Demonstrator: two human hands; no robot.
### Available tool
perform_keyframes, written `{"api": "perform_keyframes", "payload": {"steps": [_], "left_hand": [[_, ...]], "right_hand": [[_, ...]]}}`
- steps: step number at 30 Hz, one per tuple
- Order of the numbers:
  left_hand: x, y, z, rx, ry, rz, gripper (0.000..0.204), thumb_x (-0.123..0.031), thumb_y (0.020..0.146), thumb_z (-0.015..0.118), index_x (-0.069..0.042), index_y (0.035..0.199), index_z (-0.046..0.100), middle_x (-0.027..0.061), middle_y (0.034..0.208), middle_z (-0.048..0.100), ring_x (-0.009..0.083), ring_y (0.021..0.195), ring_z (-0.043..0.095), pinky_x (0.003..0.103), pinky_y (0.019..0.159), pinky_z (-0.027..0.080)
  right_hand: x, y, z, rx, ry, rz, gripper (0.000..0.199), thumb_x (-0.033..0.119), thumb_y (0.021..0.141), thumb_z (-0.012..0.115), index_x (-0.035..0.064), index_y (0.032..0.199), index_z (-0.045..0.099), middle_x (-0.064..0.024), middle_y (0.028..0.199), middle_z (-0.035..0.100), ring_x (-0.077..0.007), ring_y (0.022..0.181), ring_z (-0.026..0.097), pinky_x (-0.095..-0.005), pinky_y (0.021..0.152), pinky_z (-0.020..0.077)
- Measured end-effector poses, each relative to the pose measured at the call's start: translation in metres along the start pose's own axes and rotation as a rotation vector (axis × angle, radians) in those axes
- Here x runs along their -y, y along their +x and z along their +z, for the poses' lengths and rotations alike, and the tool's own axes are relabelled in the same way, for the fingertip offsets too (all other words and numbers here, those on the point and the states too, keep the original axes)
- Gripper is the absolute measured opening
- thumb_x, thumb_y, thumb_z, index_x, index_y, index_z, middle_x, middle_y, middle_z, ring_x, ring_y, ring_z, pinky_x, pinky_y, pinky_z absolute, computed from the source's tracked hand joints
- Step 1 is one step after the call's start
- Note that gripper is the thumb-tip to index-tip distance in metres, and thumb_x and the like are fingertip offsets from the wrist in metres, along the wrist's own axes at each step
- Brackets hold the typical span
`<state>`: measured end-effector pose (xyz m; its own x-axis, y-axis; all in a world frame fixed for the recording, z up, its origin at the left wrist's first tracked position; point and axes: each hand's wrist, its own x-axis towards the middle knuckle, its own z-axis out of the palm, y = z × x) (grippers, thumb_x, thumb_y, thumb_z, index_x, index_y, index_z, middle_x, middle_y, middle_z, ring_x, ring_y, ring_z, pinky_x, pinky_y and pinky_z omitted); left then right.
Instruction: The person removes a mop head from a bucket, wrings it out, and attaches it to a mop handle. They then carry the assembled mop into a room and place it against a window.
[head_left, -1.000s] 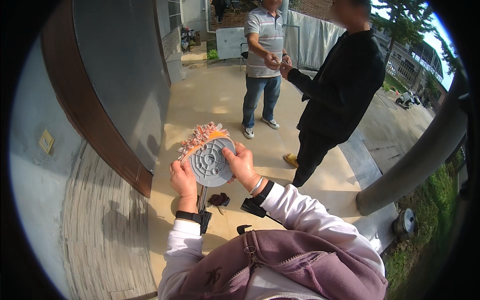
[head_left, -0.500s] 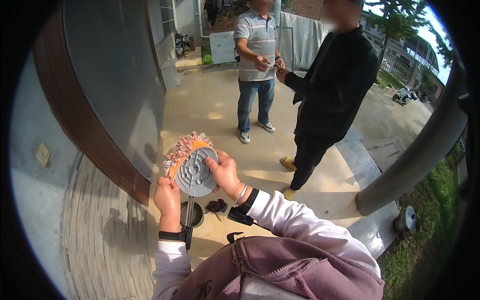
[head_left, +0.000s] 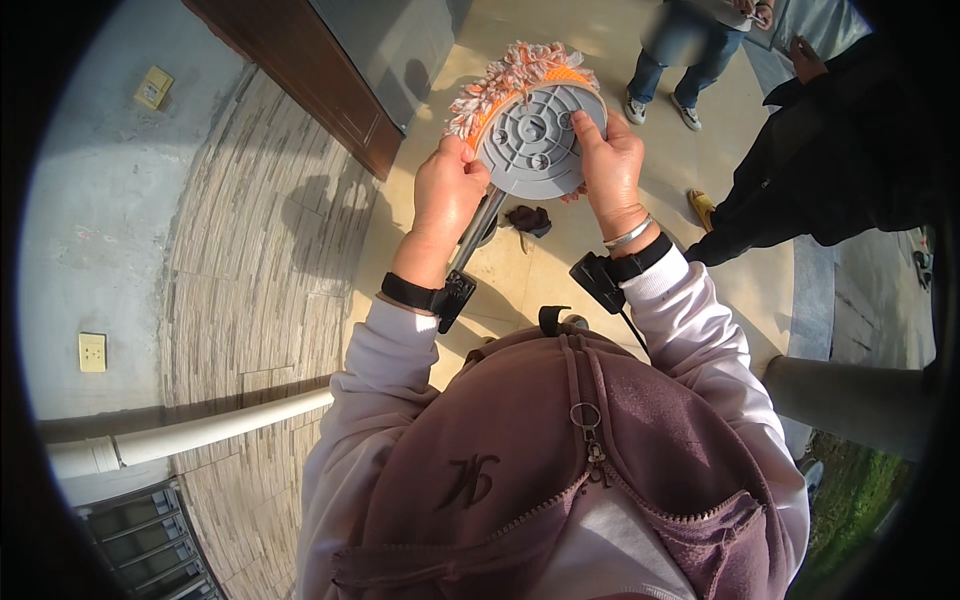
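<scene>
In front of me both hands hold a round mop head, raised above the tiled floor. Its grey plastic disc (head_left: pixel 527 165) faces me, and the orange mop pad (head_left: pixel 515 82) with white and orange strands shows around the upper left edge. My left hand (head_left: pixel 447 190) is closed on the pad's lower left edge. The fingers of my right hand (head_left: pixel 613 165) go behind the right edge, with the thumb on the disc. A metal pole (head_left: pixel 482 230) runs down from below the disc, beside my left wrist.
A dark cloth (head_left: pixel 530 220) lies on the floor (head_left: pixel 500 268) beyond my hands. On the left stand a tiled wall (head_left: pixel 270 230) and a white pipe (head_left: pixel 220 430). A person in jeans (head_left: pixel 690 50) and another in dark clothes (head_left: pixel 830 140) stand ahead right, near a round column (head_left: pixel 850 405).
My view has tilted down and turned left, so the mop head sits higher in the picture and the two people move toward the upper right. Both hands keep their hold on the mop head.
</scene>
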<state>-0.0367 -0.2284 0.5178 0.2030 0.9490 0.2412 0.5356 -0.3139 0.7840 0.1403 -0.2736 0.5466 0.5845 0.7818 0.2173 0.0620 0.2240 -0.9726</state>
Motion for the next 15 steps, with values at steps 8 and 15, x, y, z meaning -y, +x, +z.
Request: {"api": "perform_keyframes", "payload": {"steps": [8,15], "left_hand": [[-0.019,-0.006,0.002,-0.042,-0.149,-0.006,0.011,-0.01,0.083,0.053,0.001,0.084,0.054,0.0052,0.059,0.055,0.0093,0.048,0.055,0.023,0.046,0.046],[-0.017,-0.001,0.003,0.02,-0.432,-0.232,0.015,-0.008,0.083,0.054,0.002,0.092,0.049,0.004,0.063,0.054,0.009,0.045,0.052,0.022,0.041,0.044]], "right_hand": [[0.005,-0.003,-0.003,0.076,0.172,0.235,0.022,0.016,0.084,0.057,-0.005,0.089,0.058,-0.003,0.076,0.059,-0.0082,0.062,0.051,-0.022,0.055,0.0433],[0.001,-0.003,0.0,0.045,0.262,0.206,0.021,0.017,0.083,0.058,-0.0038,0.083,0.059,-0.0002,0.065,0.056,-0.0056,0.05,0.045,-0.0218,0.043,0.0376]]}}
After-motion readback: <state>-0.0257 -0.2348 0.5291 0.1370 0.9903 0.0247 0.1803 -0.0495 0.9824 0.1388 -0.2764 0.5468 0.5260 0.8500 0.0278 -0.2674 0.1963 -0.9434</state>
